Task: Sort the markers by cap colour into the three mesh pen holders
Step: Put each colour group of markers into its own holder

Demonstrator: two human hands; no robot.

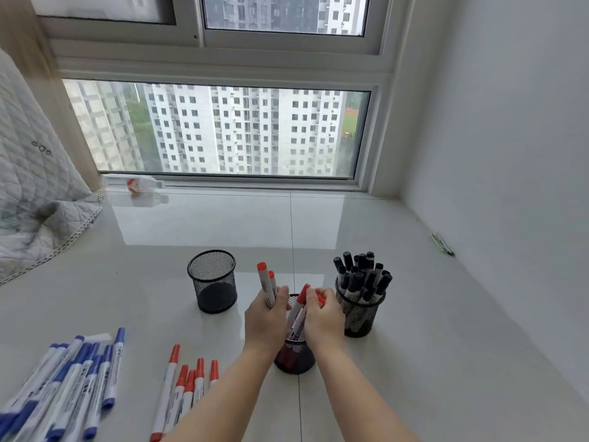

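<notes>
Three black mesh holders stand on the white floor. The left holder (213,282) has nothing in it. The middle holder (294,358) holds red-capped markers and is partly hidden by my hands. The right holder (360,309) is packed with black-capped markers (363,275). My left hand (266,314) grips two red-capped markers (266,282) upright beside the middle holder. My right hand (322,317) is closed around red-capped markers (301,303) standing in the middle holder. Loose red-capped markers (188,384) lie at the bottom centre, blue-capped markers (70,387) at the bottom left.
A quilted blanket (35,193) drapes onto the floor at the left. A plastic bottle (140,185) lies by the window sill at the back. A thin green object (442,244) lies against the white wall on the right.
</notes>
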